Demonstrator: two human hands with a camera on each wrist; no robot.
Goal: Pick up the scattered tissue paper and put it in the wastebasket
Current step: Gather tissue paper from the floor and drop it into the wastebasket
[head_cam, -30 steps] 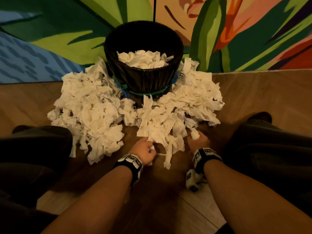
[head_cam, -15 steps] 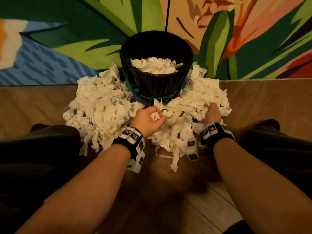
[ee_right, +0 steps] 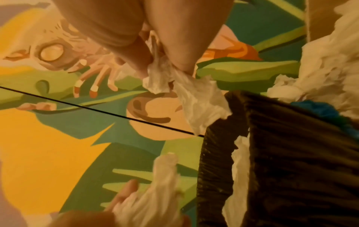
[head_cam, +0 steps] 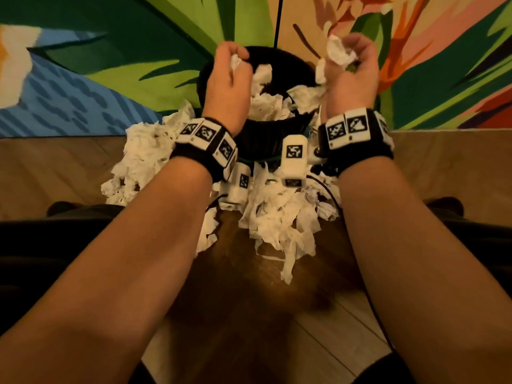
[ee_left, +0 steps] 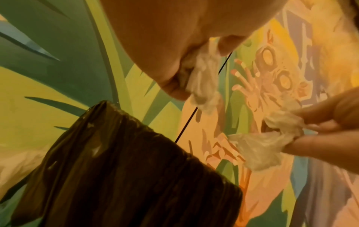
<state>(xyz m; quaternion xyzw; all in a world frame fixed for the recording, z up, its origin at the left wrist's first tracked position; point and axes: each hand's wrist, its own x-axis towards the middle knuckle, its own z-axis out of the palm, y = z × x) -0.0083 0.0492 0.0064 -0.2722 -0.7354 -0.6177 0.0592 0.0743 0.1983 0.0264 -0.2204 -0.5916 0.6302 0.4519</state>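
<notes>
Half a second ago both hands were down at the heaps of tissue on the floor; now the left hand [head_cam: 227, 79] and the right hand [head_cam: 349, 76] are raised in the upper middle of the head view, above the mouth of the black wastebasket [head_cam: 297, 69], each with a clump of tissue paper. The pick-up for this load looks done, and what remains, by my reading, is the release over the opening. In the left wrist view the left hand's fingers are curled and pinch a crumpled wad [ee_left: 202, 79] that hangs out below them, above the basket's black liner [ee_left: 124, 169]. The right hand's thumb and fingers pinch a larger wad [ee_right: 186, 93] whose trailing end hangs just beside the near rim of the basket, at the centre right of the right wrist view; it may drape over the rim rather than fall inside if let go here. The basket already holds crumpled tissue [head_cam: 267, 105] up near its rim. Most of the job remains: heaps of tissue paper [head_cam: 279, 217] lie on the wooden floor [head_cam: 55, 167] in front of the basket and to its left.
</notes>
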